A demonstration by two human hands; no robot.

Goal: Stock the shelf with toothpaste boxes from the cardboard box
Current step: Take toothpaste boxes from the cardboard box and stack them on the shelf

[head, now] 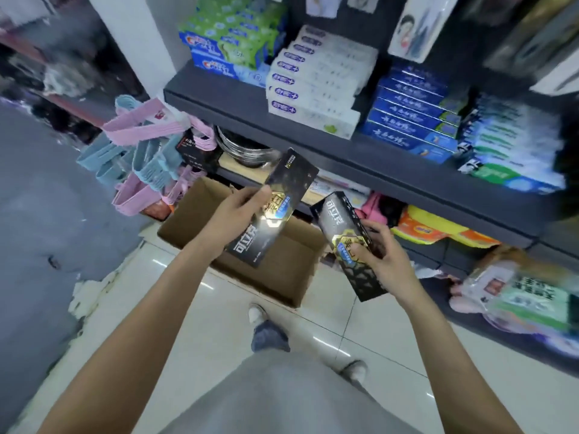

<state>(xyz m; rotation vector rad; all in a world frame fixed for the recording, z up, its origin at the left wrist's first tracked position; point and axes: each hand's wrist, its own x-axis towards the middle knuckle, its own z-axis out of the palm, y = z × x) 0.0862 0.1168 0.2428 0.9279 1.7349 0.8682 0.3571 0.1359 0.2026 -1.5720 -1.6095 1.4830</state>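
Left arm: your bare forearm reaches forward and up from the lower left edge.
Left hand [233,214]: your thumb lies across the face of the black toothpaste box [272,208] it holds, gripping near mid-length.
Right arm: your forearm rises from the lower right, wrist bent inward.
Right hand [380,255]: your fingers curl round a second black toothpaste box [344,242], thumb on its front, below mid-length.
Legs: both of your feet stand below your hands.

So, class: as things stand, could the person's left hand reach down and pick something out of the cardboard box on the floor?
Probably not yet. The left hand already grips a black toothpaste box, so its fingers are occupied. The cardboard box lies open directly below with nothing covering it; the way is free once that hand is emptied.
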